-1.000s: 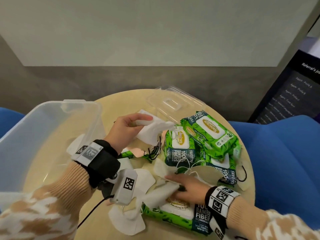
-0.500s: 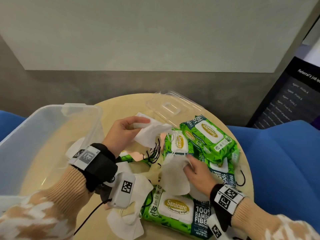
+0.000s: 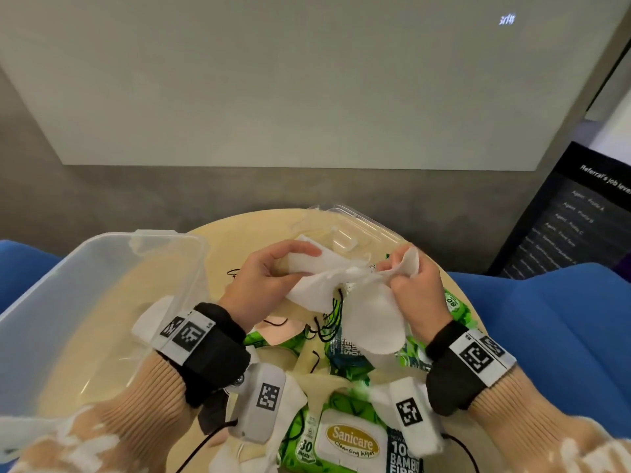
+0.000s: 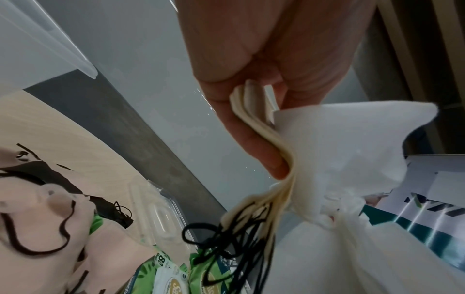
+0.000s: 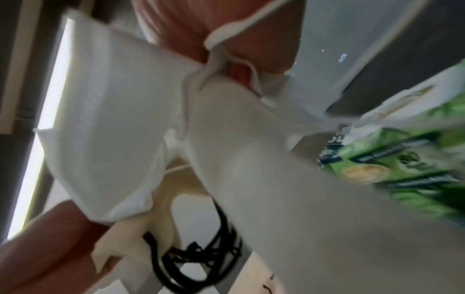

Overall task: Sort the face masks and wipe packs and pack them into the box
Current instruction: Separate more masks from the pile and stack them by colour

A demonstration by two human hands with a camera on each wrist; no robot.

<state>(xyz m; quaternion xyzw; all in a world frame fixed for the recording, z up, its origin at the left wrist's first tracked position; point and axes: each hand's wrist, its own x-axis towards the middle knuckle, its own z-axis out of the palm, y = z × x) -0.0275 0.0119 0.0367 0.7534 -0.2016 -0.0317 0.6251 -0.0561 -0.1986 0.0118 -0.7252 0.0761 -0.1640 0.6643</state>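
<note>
My left hand [image 3: 273,271] grips a small stack of white and cream face masks [image 3: 314,285] above the table, their black ear loops [image 3: 331,322] dangling. In the left wrist view the stack [image 4: 327,143] sits pinched between thumb and fingers. My right hand [image 3: 406,278] pinches one white mask [image 3: 375,322] by its upper end, right against the stack; the mask hangs down. Green wipe packs [image 3: 351,442] and more loose masks [image 3: 293,401] lie on the round wooden table [image 3: 239,233]. The clear plastic box [image 3: 95,302] stands at the left.
The clear box lid [image 3: 355,227] lies at the table's far side. Blue seating [image 3: 546,319] surrounds the table on the right and left. A dark screen with text [image 3: 573,216] stands at the far right, a grey wall behind.
My right hand has lifted a white mask off the pile and brought it up to the stack held in my left hand. The left hand has stayed roughly where it was.
</note>
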